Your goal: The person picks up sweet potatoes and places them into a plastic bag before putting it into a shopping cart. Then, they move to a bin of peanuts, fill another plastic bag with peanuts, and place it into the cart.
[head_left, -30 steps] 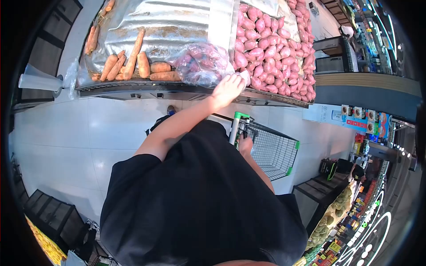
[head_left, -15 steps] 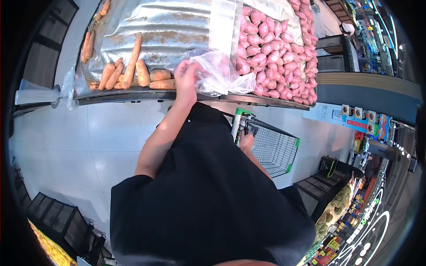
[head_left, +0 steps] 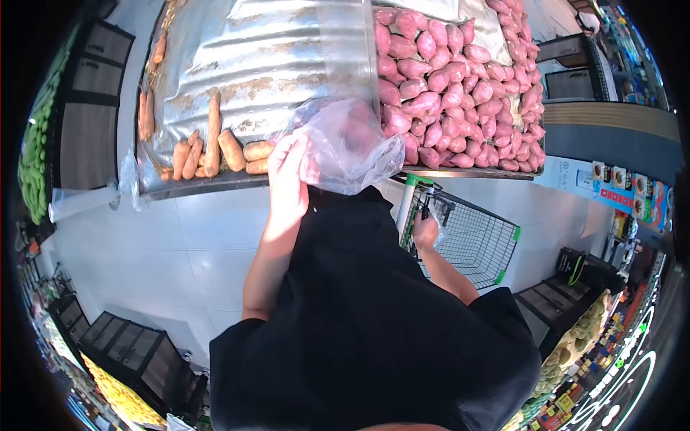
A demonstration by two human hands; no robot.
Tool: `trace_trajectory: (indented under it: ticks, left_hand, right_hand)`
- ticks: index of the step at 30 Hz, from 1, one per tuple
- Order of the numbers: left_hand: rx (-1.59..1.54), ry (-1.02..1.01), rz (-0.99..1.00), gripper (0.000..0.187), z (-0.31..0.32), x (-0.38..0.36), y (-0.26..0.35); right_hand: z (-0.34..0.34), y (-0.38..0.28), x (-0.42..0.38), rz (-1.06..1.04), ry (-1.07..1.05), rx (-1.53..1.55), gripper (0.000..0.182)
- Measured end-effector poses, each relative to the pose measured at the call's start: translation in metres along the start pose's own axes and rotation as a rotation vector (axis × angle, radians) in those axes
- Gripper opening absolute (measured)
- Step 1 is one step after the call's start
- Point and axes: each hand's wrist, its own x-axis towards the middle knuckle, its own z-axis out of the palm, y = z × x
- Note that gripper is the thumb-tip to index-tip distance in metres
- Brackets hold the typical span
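My left hand (head_left: pixel 290 169) is closed on the edge of a clear plastic bag (head_left: pixel 348 147), which hangs puffed out at the front edge of the produce stand. The bag's mouth cannot be made out. Just left of this hand lie several carrots (head_left: pixel 231 149) on the silver liner. To the right of the bag is a large heap of reddish-purple sweet potatoes (head_left: pixel 453 93). Lower down, my right hand (head_left: pixel 425 231) is closed at the handle end of a green-and-grey shopping cart (head_left: pixel 474 233). Its fingertips are partly hidden, and a dark part shows beside them.
A clear divider (head_left: pixel 374 65) separates the liner (head_left: pixel 251 50) from the sweet potatoes. A roll holder with plastic bags (head_left: pixel 86 203) sticks out at the stand's left corner. Dark wooden cabinets (head_left: pixel 88 93) stand farther left, with tiled floor (head_left: pixel 215 244) below the stand.
The bag has spread wider and come nearer to my body, with my left hand lower and still on it. The view has shifted, and my right hand stays by the cart.
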Motion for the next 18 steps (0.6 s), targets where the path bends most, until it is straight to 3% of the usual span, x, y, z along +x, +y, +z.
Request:
trace_trajectory:
  ticks: [1,4,8,18]
  left_hand:
    - [0.011,0.07,-0.01,0.007,0.0,-0.001,-0.002]
    - [-0.012,-0.013,-0.014,0.011,-0.001,-0.006,-0.006]
    - [-0.007,0.033,0.035,0.015,0.013,-0.014,-0.01]
    - [0.158,-0.095,0.06,0.01,0.012,0.0,-0.007]
  right_hand:
    - [-0.007,-0.007,-0.005,0.01,-0.006,0.014,0.03]
    - [-0.011,-0.006,-0.008,-0.137,0.094,-0.068,0.029]
    - [-0.008,0.014,0.003,-0.178,0.048,-0.12,0.032]
    - [-0.024,-0.008,-0.011,-0.071,-0.031,-0.074,0.037]
